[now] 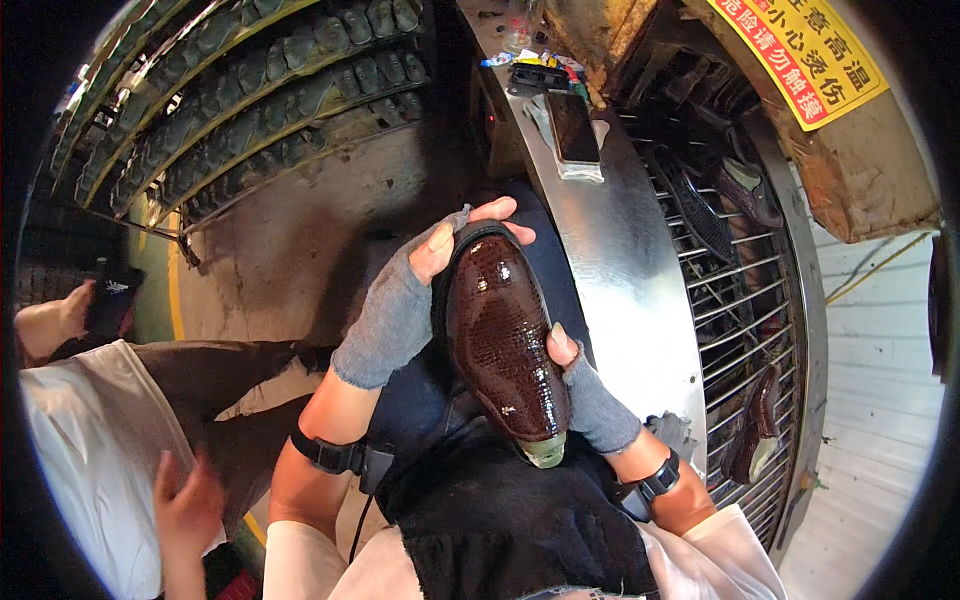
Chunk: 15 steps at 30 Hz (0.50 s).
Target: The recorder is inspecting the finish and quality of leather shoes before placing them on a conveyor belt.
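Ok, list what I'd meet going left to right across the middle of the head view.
Another person's white top, the gloved left hand, the held brown shoe, the gloved right hand, another brown shoe, the white wall.

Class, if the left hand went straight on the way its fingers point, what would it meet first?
Probably the edge of the metal counter; depth is unclear, so the left hand might pass above it.

Right hand point(600, 408): most fingers hidden from me behind brown shoe point(502, 335). Co-worker's lower hand point(190, 508) blurred on my feed; their white shirt point(105, 445) cut by left rim.
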### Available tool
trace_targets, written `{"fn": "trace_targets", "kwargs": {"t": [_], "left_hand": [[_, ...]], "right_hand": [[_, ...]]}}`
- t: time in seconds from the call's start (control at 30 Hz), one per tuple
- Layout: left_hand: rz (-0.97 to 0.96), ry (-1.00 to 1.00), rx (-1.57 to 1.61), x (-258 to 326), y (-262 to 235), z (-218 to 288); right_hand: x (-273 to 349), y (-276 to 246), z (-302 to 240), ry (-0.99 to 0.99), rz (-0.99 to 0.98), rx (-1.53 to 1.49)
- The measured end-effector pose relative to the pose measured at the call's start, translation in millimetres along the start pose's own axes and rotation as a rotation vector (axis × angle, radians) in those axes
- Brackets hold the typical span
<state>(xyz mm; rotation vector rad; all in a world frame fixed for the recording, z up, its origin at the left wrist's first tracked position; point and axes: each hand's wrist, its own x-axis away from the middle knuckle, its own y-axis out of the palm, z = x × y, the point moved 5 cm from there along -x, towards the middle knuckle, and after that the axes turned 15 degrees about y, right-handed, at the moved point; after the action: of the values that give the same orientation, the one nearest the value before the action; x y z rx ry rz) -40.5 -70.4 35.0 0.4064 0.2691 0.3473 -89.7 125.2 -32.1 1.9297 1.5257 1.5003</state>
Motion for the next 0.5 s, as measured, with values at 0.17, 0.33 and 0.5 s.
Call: {"fn": "trace_targets", "kwargs": {"t": [0.17, 0.33, 0.5], "left_hand": [[0.019, -0.053, 0.051, 5.3, 7.1, -0.4], [-0.085, 0.076, -0.046, 19.9, 28.9, 21.3], [-0.122, 0.108, -0.365, 35.3, 31.2, 41.4]], "right_hand": [[5.9, 6.0, -3.3, 0.009, 0.001, 0.012], [14.4, 8.0, -2.6, 0.011, 0.123, 0.185], [16.8, 6.9, 5.1, -0.017, 0.1, 0.251]]}}
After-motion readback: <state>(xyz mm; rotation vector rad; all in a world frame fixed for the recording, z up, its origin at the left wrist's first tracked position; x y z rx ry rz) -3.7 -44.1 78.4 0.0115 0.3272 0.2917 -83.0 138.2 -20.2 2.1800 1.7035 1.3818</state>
